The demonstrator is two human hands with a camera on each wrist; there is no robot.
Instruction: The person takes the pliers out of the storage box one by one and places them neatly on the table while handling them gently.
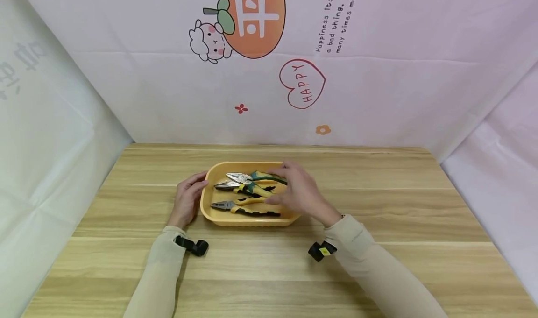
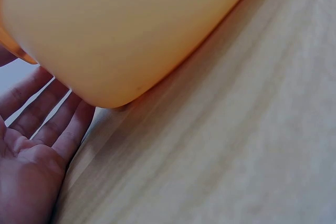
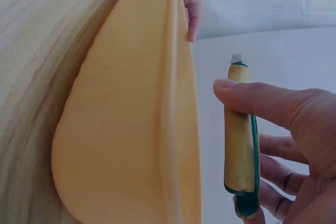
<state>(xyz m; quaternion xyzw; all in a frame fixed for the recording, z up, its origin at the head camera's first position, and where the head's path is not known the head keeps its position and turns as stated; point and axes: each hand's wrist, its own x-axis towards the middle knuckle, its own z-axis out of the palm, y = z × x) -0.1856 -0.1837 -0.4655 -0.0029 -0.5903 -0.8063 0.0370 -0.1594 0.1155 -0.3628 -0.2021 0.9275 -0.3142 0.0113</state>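
Note:
In the head view my right hand reaches over the right part of a yellow plastic box. It grips the green-and-yellow handles of a pair of pliers, thumb on one side and fingers on the other in the right wrist view. The silver head of these pliers points left. Below them in the box lie long-nose pliers, partly covered, and combination pliers with yellow-and-black handles. My left hand touches the box's left end, its fingers extended along the outer wall.
The box stands on a wood-grain table. A white printed cloth hangs behind the table, with more white cloth at both sides. Each wrist carries a small black camera.

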